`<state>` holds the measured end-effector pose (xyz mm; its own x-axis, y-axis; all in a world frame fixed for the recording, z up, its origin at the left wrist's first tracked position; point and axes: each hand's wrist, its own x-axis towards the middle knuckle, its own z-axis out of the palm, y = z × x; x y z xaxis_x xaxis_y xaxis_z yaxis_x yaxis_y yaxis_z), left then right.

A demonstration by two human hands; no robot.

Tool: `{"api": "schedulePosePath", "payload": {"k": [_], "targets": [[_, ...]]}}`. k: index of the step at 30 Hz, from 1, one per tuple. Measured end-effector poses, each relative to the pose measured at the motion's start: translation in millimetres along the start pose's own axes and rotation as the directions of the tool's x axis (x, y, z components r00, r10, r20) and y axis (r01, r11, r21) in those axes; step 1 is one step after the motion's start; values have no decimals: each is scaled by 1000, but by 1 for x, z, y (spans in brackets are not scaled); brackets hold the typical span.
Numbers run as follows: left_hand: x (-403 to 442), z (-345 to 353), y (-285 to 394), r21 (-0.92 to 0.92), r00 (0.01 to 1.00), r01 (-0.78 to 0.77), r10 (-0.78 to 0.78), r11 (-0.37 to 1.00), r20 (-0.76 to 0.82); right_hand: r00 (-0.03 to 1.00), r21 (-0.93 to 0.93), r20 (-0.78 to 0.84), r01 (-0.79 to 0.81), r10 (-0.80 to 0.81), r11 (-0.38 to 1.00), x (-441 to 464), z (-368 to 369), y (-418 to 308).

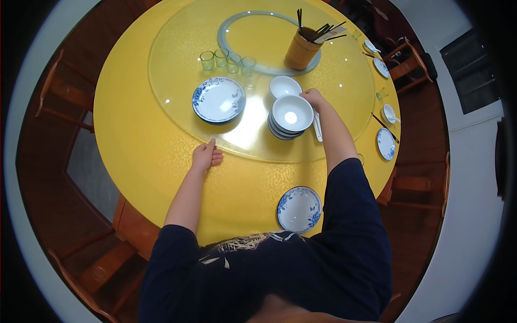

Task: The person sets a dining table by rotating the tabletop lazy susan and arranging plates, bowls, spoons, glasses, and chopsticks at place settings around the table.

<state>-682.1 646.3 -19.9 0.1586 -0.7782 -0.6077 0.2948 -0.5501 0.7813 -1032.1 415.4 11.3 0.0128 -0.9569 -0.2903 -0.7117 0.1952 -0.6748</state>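
My right hand (313, 99) reaches over the glass turntable with its fingers curled at the right rim of a white bowl (285, 86); the fingertips are partly hidden. In front of that bowl stands a stack of white bowls (291, 113) with dark outer sides. White spoons (318, 128) lie just below my right hand, beside the stack. My left hand (205, 156) is open near the turntable's front edge, holding nothing. Beyond it sits a stack of blue-and-white plates (218, 100). A single patterned plate (299, 210) lies close to my body.
The round yellow table (129, 129) carries the glass turntable (177, 48). On it stand several small glasses (221, 58) and a brown holder (302, 49) with dark chopsticks. Place settings with a plate (386, 144) and bowl line the right edge. Wooden chairs (67, 97) surround the table.
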Motion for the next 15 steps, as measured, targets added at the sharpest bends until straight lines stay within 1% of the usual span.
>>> {"api": "schedulePosePath", "payload": {"k": [3,6,7,8,10,12,15], "targets": [[3,0,-1,9,1000,2,-2,1000,-1,1000,5,-1,-14,14,1000,-22,-3,-14],[1,1,0,0,1000,8,-8,1000,-3,1000,57,-11,5,-5,998,-3,5,11],[2,1,0,-8,1000,-1,1,1000,5,1000,13,-23,-15,15,1000,-10,1,6],[4,0,-2,-11,1000,-8,8,1000,15,999,-26,-37,-39,38,999,-25,-8,-8],[4,-2,-3,-2,1000,-14,14,1000,23,996,183,42,-88,82,979,-55,-31,-19],[4,1,-3,6,1000,-13,13,1000,20,995,277,-92,50,-25,960,-95,-46,-16],[9,0,-6,34,1000,-1,0,999,28,997,190,-61,64,-53,980,-181,-58,2]]}}
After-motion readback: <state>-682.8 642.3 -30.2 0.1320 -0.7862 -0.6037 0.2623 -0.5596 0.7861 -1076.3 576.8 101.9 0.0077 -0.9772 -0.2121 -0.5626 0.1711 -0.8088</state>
